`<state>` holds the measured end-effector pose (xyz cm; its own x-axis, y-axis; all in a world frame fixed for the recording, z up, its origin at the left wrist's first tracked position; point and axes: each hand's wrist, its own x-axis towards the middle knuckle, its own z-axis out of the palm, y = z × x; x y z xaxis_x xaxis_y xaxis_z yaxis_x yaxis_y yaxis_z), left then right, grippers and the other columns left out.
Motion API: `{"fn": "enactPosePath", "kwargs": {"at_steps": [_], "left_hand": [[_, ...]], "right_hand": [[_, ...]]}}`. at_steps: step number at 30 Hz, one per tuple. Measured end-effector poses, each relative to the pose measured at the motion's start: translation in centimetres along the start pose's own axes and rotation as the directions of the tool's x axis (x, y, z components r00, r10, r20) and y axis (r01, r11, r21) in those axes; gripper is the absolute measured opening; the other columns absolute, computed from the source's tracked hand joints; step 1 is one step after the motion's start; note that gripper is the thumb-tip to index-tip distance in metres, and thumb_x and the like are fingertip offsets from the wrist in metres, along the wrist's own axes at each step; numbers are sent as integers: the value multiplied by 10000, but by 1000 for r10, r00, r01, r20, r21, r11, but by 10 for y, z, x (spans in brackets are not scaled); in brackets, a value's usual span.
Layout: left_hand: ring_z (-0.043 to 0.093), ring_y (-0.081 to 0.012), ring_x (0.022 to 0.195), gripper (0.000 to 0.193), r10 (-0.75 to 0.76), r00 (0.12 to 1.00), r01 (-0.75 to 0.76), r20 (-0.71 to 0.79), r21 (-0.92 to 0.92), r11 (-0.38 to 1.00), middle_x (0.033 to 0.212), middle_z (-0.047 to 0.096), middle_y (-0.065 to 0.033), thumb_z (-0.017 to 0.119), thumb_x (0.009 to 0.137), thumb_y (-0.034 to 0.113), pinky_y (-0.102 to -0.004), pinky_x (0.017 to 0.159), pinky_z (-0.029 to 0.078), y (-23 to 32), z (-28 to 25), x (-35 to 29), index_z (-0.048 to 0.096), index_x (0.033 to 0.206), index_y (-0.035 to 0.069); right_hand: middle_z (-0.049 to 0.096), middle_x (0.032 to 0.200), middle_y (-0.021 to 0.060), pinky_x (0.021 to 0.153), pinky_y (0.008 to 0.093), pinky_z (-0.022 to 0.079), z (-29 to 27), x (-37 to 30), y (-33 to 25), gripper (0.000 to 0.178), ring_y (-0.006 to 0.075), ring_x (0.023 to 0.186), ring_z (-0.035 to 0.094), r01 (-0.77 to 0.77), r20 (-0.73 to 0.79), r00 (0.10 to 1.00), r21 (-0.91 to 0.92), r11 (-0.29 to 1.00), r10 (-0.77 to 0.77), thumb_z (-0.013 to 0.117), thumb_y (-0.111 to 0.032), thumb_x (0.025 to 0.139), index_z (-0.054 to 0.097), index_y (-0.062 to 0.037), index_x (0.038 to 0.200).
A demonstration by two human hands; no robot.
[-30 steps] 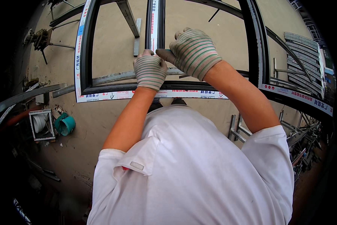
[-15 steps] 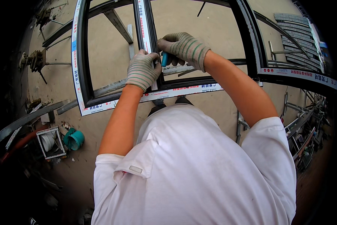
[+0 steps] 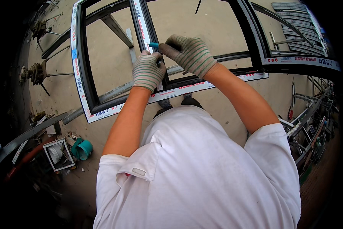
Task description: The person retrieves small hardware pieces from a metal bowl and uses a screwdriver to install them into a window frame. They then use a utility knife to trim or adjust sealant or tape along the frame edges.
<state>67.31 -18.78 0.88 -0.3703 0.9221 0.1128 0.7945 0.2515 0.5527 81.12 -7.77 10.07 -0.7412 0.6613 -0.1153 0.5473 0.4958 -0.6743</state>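
A black window frame [image 3: 90,82] with printed white protective film lies raised in front of me. My gloved left hand [image 3: 149,71] rests on its middle bar [image 3: 142,23], fingers curled closed; what they pinch, if anything, is hidden. Just right of it, my gloved right hand [image 3: 190,55] is closed around a small teal-handled tool [image 3: 154,45]. The tool's thin metal tip points left over the bar, above my left fingertips. Its exact kind is too small to tell.
Metal supports [image 3: 118,30] run beneath the frame. Another black frame section [image 3: 301,68] joins at the right. Stacked grey profiles [image 3: 299,28] lie at the far right, metal scraps [image 3: 309,129] at the near right. A teal bucket [image 3: 82,149] stands left beside a small square frame [image 3: 59,154].
My right hand has turned the teal-handled tool from upright to nearly level, its tip now showing to the left. My left hand stays on the middle bar. The view has shifted slightly.
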Motion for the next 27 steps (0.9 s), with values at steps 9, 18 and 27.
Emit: {"fn": "enactPosePath", "kwargs": {"at_steps": [9,18,27], "left_hand": [[669,-372,945,229,-83,994,77,70,89,993,975,663,-194,746,775,190,-454,833,567,7,0,4,737,974,77],[688,-334,842,447,-278,940,299,199,-82,951,916,688,-176,739,800,198,-408,806,566,-9,10,4,590,1155,-30],[682,-334,1007,487,-179,967,140,180,211,967,1088,705,-173,699,855,275,-407,890,542,1,10,7,574,1260,35]], "right_hand": [[751,917,175,818,434,577,0,11,-13,496,324,847,735,90,36,996,-135,987,-86,561,-412,976,608,-128,1379],[747,935,166,834,449,579,-40,14,-25,476,377,893,727,284,323,930,-336,898,-173,652,-454,929,685,-72,1211],[770,966,134,803,462,600,-48,29,-47,393,313,891,748,423,468,867,-508,751,-171,556,-405,982,782,-95,1067]]}}
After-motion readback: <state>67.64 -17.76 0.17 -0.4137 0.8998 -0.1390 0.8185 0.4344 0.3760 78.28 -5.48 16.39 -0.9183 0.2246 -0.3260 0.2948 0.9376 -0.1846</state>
